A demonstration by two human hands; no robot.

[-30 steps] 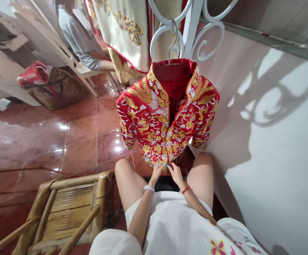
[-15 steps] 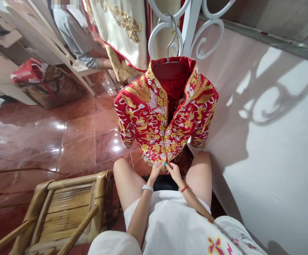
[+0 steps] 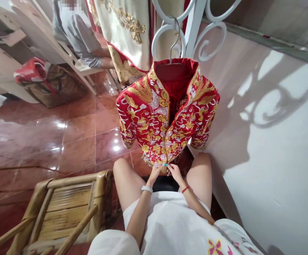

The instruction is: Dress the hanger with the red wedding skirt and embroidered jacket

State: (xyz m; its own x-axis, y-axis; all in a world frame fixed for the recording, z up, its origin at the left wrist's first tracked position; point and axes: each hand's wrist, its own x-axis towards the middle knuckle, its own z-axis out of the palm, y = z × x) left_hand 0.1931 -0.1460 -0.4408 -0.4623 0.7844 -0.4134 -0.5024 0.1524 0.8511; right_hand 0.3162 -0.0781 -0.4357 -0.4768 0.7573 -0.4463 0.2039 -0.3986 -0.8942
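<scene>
A red mandarin-collared jacket [image 3: 154, 127], embroidered in gold and silver, is suspended from a hanger [image 3: 171, 53] hooked on white metal scrollwork [image 3: 191, 32], and is placed before the seated wearer's knees. Its front hem is held near the centre opening by the left hand [image 3: 157, 173] and the right hand [image 3: 175, 172]; the fingers of both are drawn narrow, fingertips nearly meeting, though the finer grip is too small to be made out. A cream garment [image 3: 128, 49] is hung behind. A bamboo chair [image 3: 66, 209] is seen at left, on a tiled floor [image 3: 79, 145].
</scene>
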